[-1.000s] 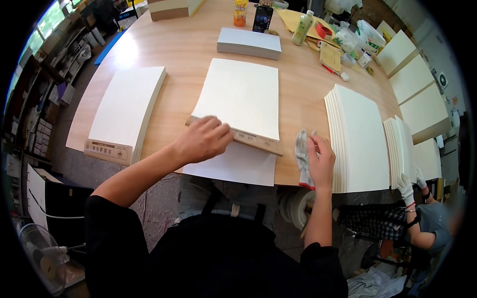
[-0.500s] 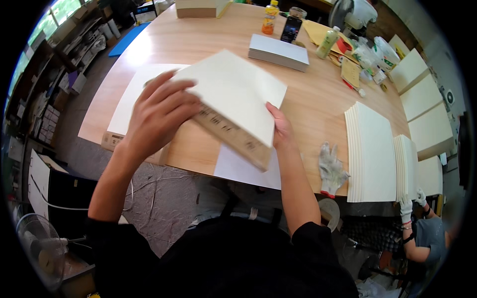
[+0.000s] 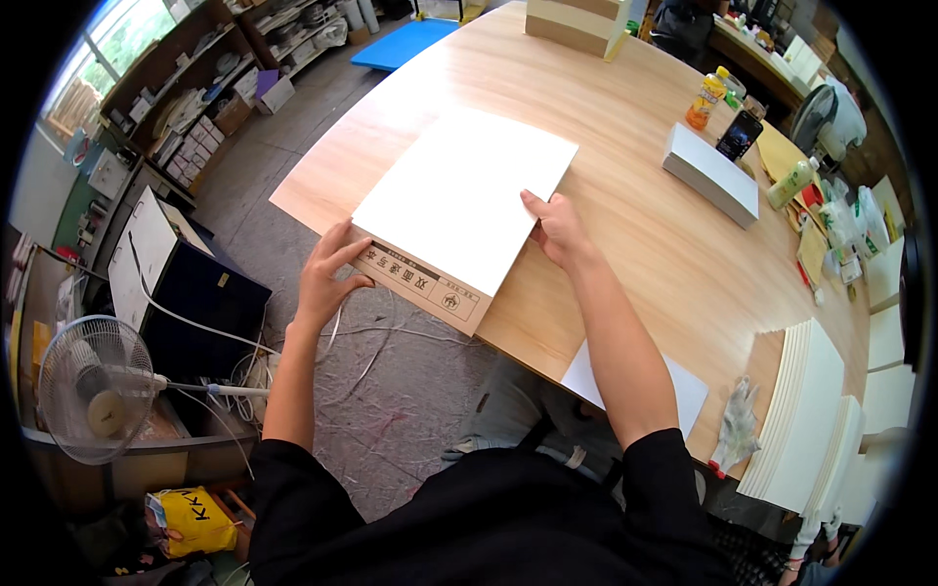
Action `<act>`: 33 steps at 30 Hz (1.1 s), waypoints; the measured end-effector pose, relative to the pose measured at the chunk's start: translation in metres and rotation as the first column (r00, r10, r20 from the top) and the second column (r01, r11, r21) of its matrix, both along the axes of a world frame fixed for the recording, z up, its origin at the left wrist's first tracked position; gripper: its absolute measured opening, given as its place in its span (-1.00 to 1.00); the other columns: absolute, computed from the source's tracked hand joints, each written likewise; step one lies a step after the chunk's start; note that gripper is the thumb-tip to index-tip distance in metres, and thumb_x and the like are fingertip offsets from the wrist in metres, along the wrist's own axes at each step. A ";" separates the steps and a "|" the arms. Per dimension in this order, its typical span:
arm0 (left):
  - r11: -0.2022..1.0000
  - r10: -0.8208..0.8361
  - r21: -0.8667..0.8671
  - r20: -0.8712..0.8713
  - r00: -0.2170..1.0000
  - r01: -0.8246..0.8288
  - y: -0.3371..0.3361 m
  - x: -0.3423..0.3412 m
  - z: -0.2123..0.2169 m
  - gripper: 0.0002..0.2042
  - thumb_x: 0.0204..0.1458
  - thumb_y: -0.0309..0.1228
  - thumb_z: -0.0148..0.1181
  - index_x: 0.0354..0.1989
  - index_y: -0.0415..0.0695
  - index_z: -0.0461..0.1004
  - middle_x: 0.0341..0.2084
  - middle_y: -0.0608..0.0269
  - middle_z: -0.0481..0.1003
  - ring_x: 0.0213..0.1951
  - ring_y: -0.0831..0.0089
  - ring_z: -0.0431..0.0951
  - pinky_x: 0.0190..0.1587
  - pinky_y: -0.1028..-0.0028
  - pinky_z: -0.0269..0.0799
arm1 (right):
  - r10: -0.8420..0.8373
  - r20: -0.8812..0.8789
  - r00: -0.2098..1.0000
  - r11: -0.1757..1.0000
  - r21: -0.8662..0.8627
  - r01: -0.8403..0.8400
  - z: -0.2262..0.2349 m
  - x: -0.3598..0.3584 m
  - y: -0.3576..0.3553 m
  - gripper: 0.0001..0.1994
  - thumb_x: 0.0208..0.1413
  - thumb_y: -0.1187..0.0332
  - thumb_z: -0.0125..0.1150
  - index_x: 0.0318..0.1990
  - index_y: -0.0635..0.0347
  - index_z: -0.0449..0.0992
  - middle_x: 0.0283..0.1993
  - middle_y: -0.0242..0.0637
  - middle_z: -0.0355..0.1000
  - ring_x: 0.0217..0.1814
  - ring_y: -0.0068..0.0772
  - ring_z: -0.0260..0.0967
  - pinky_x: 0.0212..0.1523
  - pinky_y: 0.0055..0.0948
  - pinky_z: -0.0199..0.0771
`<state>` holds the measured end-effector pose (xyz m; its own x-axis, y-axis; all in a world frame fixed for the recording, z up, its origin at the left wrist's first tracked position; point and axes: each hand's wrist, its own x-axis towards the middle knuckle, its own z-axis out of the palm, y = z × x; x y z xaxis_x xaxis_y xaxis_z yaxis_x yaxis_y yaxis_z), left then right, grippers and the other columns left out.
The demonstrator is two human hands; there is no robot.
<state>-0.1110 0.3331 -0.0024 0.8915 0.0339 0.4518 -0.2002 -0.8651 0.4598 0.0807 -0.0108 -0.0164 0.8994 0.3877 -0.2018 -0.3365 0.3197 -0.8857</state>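
Note:
A thick white paper pad (image 3: 459, 186) with a brown printed band along its near edge rests at the table's left edge, its near side jutting past the tabletop. At its near-left corner, my left hand (image 3: 327, 273) has fingertips on the upper edge and the thumb lower, by the brown band. My right hand (image 3: 559, 232) grips the pad's right side, thumb on the white top, the other fingers partly hidden below. Whether the second pad seen earlier lies underneath cannot be made out. A white sheet (image 3: 684, 386) lies under my right forearm at the table's front edge.
To the right are a work glove (image 3: 737, 428) and fanned white boards (image 3: 796, 410), with another person's gloved hands (image 3: 811, 537) beyond. A white paper stack (image 3: 711, 176), a phone (image 3: 740, 134) and bottles (image 3: 705, 98) stand farther back. A fan (image 3: 98, 389) stands left.
The pad, tilted in the air before, has come down to the left and lies flat. My left hand has shifted from its top to its near-left corner. The view has turned left.

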 end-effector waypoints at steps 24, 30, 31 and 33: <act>0.969 -0.111 -0.236 -0.156 0.982 0.072 0.045 0.015 0.005 -0.21 -0.08 -0.11 0.61 0.37 -0.07 0.49 0.32 0.14 0.50 0.34 0.23 0.47 0.37 0.27 0.34 | -0.148 0.376 0.915 0.707 -0.606 0.364 0.076 -0.111 -0.258 -0.80 0.37 0.28 0.25 -0.16 0.26 0.59 -0.26 -0.36 0.59 -0.23 -0.57 0.53 -0.20 -0.50 0.55; 0.884 -0.295 -0.331 0.154 0.943 0.330 -0.130 0.065 0.095 -0.46 0.25 -0.09 0.34 0.27 -0.21 0.52 0.23 0.08 0.56 0.29 0.19 0.53 0.34 0.20 0.39 | -0.414 0.474 0.777 0.488 -0.606 0.629 0.063 -0.264 -0.321 -0.86 0.35 0.41 0.23 -0.17 0.33 0.62 -0.27 -0.32 0.61 -0.21 -0.53 0.53 -0.13 -0.51 0.52; 0.849 -0.403 -0.305 0.157 0.902 0.432 -0.172 0.076 0.104 -0.53 0.27 -0.18 0.33 0.23 -0.24 0.54 0.18 0.06 0.59 0.26 0.18 0.55 0.32 0.21 0.41 | -0.478 0.468 0.743 0.522 -0.529 0.669 0.069 -0.280 -0.317 -0.87 0.35 0.43 0.23 -0.17 0.33 0.62 -0.27 -0.30 0.61 -0.21 -0.52 0.54 -0.12 -0.51 0.51; 0.767 -0.593 -0.237 0.093 0.800 0.596 -0.258 0.087 0.122 -0.65 0.26 -0.34 0.34 0.16 -0.22 0.59 0.08 0.09 0.65 0.21 0.20 0.60 0.27 0.25 0.47 | -0.385 0.641 0.664 0.536 -0.430 0.726 0.114 -0.305 -0.300 -0.91 0.19 0.57 0.25 -0.18 0.30 0.63 -0.27 -0.27 0.62 -0.26 -0.46 0.58 -0.19 -0.47 0.55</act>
